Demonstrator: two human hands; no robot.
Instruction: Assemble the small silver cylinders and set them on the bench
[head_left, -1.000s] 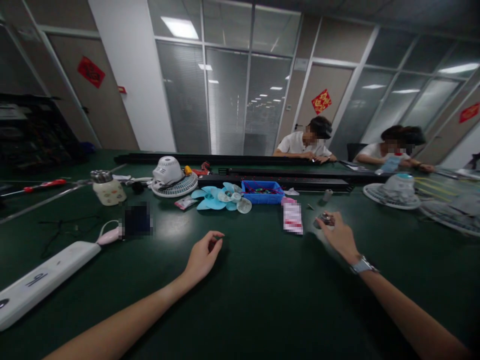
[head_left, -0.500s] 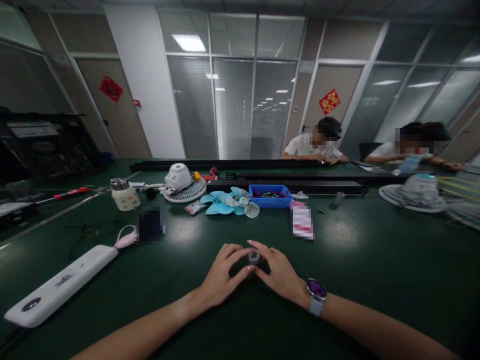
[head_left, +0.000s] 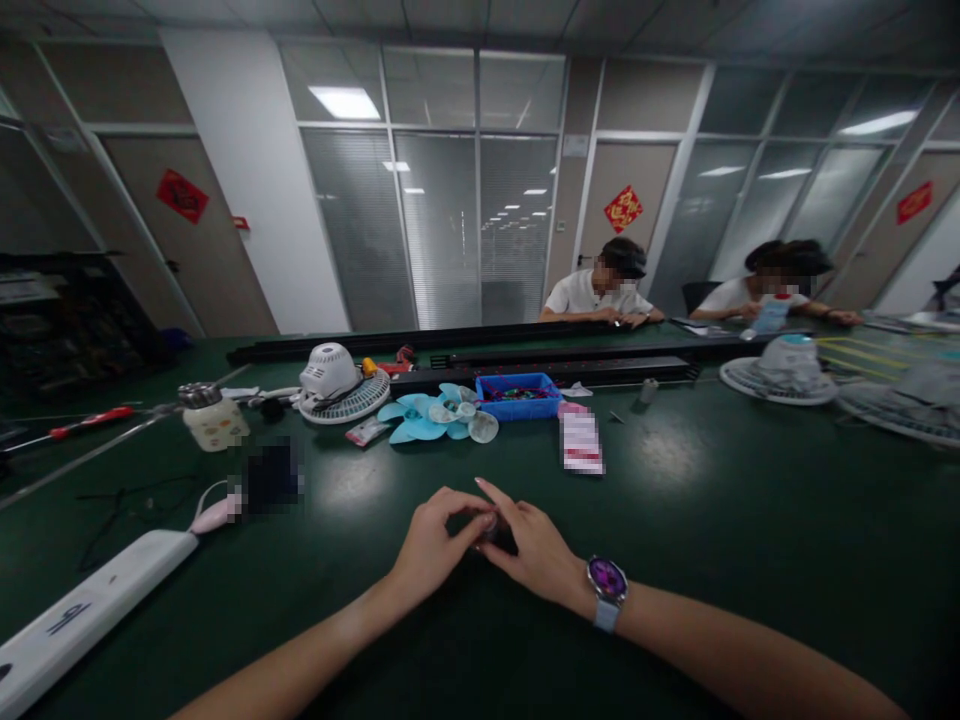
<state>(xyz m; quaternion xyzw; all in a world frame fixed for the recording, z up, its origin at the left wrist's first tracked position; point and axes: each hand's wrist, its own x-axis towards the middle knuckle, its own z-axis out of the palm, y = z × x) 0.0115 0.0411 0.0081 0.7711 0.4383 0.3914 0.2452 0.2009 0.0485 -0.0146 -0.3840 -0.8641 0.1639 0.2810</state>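
Note:
A small round grey part (head_left: 490, 527) stands on the dark green table between my hands, mostly covered by fingers. My left hand (head_left: 435, 535) comes at it from the left, with its thumb and index finger closed on it. From the right, my right hand (head_left: 534, 538) curls thumb and fingers round the same part, one finger stretched over its top. Both hands meet at the fingertips. On the right wrist sits a watch (head_left: 607, 580).
Ahead lie blue fan blades (head_left: 420, 416), a blue bin (head_left: 517, 397) of wires, a pink-and-white packet (head_left: 580, 438) and a grey cylinder (head_left: 647, 390). At left are a white power strip (head_left: 97, 610) and a jar (head_left: 215, 420). Two people sit across the table.
My left thumb has moved up onto the round part, whose top showed more plainly before. The view has turned slightly right, so the surroundings sit further left.

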